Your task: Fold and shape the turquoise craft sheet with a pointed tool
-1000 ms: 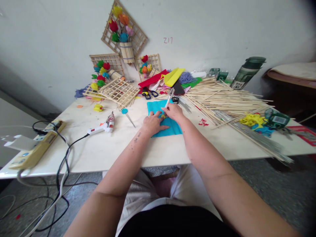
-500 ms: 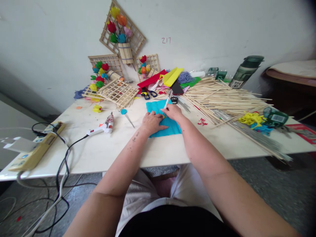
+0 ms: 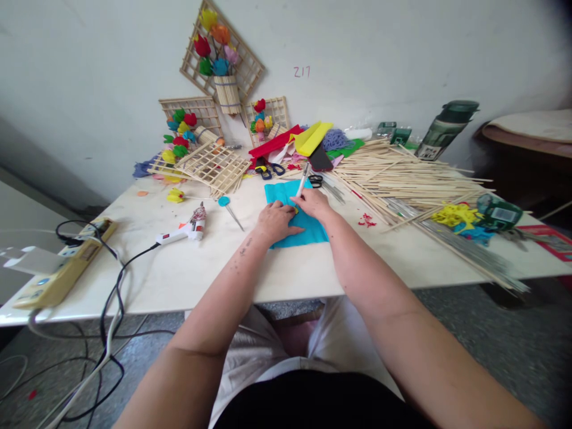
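Note:
A bright blue sheet (image 3: 308, 235), felt or crepe paper by its look, lies flat on the table in front of me. My left hand (image 3: 279, 221) rests flat on its left part, fingers stretched and thumb spread. A small yellow piece (image 3: 295, 210) shows by those fingertips, mostly covered. My right hand (image 3: 314, 203) grips a white pen (image 3: 303, 180), tilted upright, with its tip hidden behind the fingers over the sheet. Black-handled scissors (image 3: 315, 180) lie just beyond the sheet's far edge. Left of the sheet is a blue flower piece (image 3: 224, 202) on a thin stem.
A glue gun (image 3: 183, 231) lies at left, its cord running toward a power strip (image 3: 67, 262). Stick lattices with flowers (image 3: 210, 167) stand at the back left. Many wooden sticks (image 3: 402, 179) and wires (image 3: 473, 250) spread at right, near a dark green bottle (image 3: 447, 130).
The pen in my right hand leans very slightly differently. My left hand stays in place on the blue sheet, and the sheet has not moved.

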`<state>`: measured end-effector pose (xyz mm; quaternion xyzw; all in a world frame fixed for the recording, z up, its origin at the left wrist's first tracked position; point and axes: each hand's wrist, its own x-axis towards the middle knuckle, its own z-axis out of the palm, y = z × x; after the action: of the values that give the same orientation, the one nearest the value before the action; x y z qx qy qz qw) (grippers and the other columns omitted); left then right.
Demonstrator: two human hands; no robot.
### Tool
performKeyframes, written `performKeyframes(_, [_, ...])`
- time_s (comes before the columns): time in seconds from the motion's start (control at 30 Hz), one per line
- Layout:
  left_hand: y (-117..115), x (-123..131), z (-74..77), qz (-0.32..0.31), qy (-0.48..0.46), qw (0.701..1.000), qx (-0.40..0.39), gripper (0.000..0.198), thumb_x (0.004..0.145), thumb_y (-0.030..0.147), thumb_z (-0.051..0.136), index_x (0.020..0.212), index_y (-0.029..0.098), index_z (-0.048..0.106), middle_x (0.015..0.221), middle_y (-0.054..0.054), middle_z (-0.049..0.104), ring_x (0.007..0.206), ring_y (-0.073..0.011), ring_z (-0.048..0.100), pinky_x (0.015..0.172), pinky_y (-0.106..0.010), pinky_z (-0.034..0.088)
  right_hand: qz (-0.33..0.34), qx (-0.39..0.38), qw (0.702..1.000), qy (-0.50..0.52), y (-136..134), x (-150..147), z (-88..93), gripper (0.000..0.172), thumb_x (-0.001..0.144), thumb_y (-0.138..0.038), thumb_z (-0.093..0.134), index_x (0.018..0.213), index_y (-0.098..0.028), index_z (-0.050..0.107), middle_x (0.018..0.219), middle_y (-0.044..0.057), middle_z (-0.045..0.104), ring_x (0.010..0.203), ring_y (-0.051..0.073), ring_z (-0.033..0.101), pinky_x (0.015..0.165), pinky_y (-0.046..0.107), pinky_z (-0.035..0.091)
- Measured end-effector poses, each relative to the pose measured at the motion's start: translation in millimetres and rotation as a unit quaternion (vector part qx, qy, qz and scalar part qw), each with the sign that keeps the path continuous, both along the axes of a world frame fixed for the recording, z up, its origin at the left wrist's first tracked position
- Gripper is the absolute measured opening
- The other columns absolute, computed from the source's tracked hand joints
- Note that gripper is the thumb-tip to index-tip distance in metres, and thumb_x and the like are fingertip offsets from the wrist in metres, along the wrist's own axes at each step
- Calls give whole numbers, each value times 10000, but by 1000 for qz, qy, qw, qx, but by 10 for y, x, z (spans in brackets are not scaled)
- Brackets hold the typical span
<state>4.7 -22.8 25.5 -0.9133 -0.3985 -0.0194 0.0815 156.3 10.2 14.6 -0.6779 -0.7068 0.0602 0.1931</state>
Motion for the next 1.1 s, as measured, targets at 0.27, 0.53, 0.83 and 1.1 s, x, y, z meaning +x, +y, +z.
performKeyframes(0.27, [-2,-3,-15,23,0,999,-38,566,842,617,363,1215,233,548,1264,-39,543,1084,-241,520,821,-309,445,9,-7,1000,-1,-25,6,30,386,850,-456,439,1016,-178,649,1029,112,674,963,236,602,755,296,436])
performKeyframes(0.53, [-5,6,-6,27,4,998,-48,578,848,613,354,1222,214,540,1289,-49,523,1112,-249,507,819,-312,455,19,-3,1000,-6,-27,0,39,367,845,-432,447,1003,-169,650,1015,119,676,955,238,604,753,299,433])
performKeyframes(0.83, [-4,7,-12,26,2,998,-55,593,848,614,354,1231,200,537,1295,-59,515,1114,-261,504,824,-326,463,20,-5,1000,-14,-38,-5,56,358,840,-438,454,964,-168,654,1008,118,677,952,229,600,768,289,433])
performKeyframes(1.1, [13,2,-31,25,3,998,-51,569,845,593,387,1241,209,530,1304,-47,508,1119,-253,496,820,-312,463,17,-11,999,-29,-53,-13,82,352,833,-431,460,957,-166,656,1012,119,674,965,230,596,770,290,436])
